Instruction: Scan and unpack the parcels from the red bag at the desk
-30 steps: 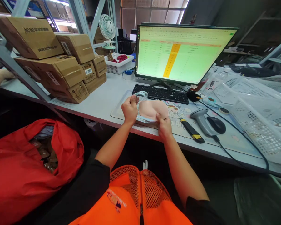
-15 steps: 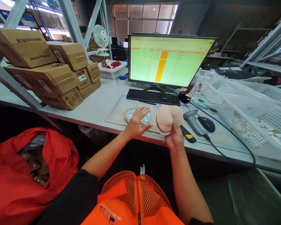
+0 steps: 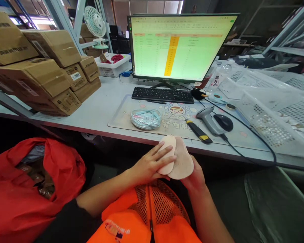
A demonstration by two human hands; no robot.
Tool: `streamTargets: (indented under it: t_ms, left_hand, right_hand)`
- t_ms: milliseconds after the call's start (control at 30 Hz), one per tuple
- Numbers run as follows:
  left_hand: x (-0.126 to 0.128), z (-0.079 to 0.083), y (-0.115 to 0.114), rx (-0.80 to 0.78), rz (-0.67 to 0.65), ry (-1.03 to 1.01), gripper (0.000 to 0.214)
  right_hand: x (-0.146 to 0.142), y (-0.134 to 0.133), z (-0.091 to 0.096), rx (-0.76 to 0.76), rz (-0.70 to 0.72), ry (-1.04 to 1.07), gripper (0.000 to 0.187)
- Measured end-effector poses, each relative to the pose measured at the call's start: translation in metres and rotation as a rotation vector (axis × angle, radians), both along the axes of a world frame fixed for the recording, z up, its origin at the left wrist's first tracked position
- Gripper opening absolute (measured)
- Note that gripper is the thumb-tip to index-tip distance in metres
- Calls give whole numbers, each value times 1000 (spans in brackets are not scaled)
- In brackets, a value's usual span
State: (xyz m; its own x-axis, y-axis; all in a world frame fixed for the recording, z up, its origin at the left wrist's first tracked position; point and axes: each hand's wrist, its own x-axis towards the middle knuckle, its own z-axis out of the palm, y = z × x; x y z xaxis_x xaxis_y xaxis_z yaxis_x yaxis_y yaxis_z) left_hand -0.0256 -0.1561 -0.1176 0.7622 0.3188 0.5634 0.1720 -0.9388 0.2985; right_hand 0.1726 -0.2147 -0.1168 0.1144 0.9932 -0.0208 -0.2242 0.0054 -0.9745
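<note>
In front of the desk edge, both hands hold a soft beige pad [image 3: 181, 162] with rounded lobes, its exact kind unclear. My left hand [image 3: 152, 162] lays its fingers over the smaller left lobe, with the thumb underneath. From below and the right, my right hand [image 3: 196, 175] grips the larger lobe; most of its fingers are hidden behind it. Beyond the hands, a clear plastic packet with pale blue contents [image 3: 146, 119] rests on the desk mat [image 3: 121, 116]. A black and yellow utility knife [image 3: 199, 131] lies to the right of it.
A grey barcode scanner [image 3: 210, 121] and black mouse [image 3: 223, 122] sit at the right, their cables near white baskets [image 3: 276, 118]. Behind stand a keyboard [image 3: 162, 95] and monitor [image 3: 147, 50]. Cardboard boxes [image 3: 48, 77] are stacked left, above a red bag [image 3: 66, 168] of small packets.
The right hand has brought the pad down and toward my body, off the mat. My left hand has moved from beside the packet onto the pad. The view has tilted down slightly.
</note>
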Motion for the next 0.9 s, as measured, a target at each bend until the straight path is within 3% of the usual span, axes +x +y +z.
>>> streamTargets:
  t_ms: [133,233,333,400,500,567,733,900]
  left_hand:
    - [-8,3,-10,-78,-35,39,86]
    - [-16,17,-15,-187,-98,74,94]
    - [-30,37,-10,-346,-141,25,83]
    - [-42,49,2,-460,-60,-102,58]
    - [-56,60,29,-631,218,-380,23]
    - [-58,63,46,-761,347,-529,28]
    - [-45,66,67,-1037,332,-621,46]
    - [-30,75,75,-1102,290,-600,46]
  right_hand:
    - [1,-17,14,-126,122,239,81]
    - [6,-21,19,-206,134,247,82]
    - [14,-21,19,-289,98,166,72]
    - [20,-20,19,-279,109,70,66]
    - [27,-22,25,-216,238,-109,56]
    - [29,-22,31,-200,365,-242,44]
    - [28,-17,40,-121,466,-446,38]
    - [28,-13,36,-133,543,-440,41]
